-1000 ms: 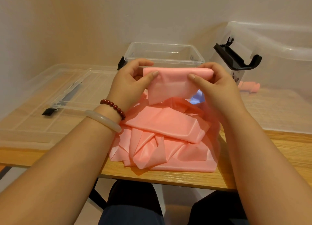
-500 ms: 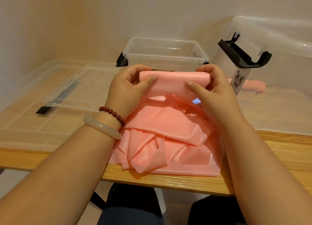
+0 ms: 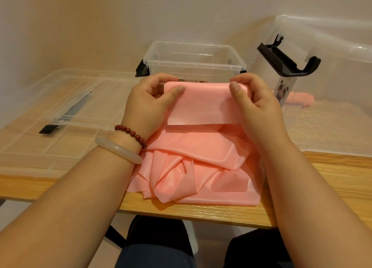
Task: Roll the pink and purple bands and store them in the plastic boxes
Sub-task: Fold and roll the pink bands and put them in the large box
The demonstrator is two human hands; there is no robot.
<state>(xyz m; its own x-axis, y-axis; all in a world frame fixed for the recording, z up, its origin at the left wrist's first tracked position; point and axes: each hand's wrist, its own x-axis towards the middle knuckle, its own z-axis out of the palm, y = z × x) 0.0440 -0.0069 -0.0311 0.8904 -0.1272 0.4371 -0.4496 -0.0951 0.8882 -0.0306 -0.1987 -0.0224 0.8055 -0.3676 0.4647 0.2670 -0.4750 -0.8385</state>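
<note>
**While both hands pinch its top edge, the pink band hangs as a flat flap**

Just in front of the small clear box [image 3: 193, 67], the pink band [image 3: 201, 106] is a thin, glossy, salmon-pink sheet. Its upper part is held up as a smooth rectangle with a straight lower edge. The rest lies lower, nearer the person than the box, in a loose heap of folds and creases on the wooden table [image 3: 322, 179], reaching the table's near edge.

The left hand [image 3: 147, 104] grips the band's upper left corner. Its thumb lies flat on the front face and the other fingers curl behind the top edge. The right hand [image 3: 259, 108] grips the upper right corner the same way, thumb pressed on the front and fingers curled over the top. Both grips are narrow, closed on the sheet. A dark red bead bracelet [image 3: 130, 133] and a pale bangle [image 3: 118, 150] sit on the left wrist.

Right of the small clear box stands a large clear box [image 3: 332, 76] with a black latch [image 3: 287, 62]. A rolled pink band [image 3: 300, 99] shows through its wall. Left of the small clear box, a clear lid [image 3: 66, 106] lies flat on the table.

Against 0.5 s ago, the thick rolled bar between the 2 hands has given way to a longer flat flap. The hands stay in front of the small clear box.
</note>
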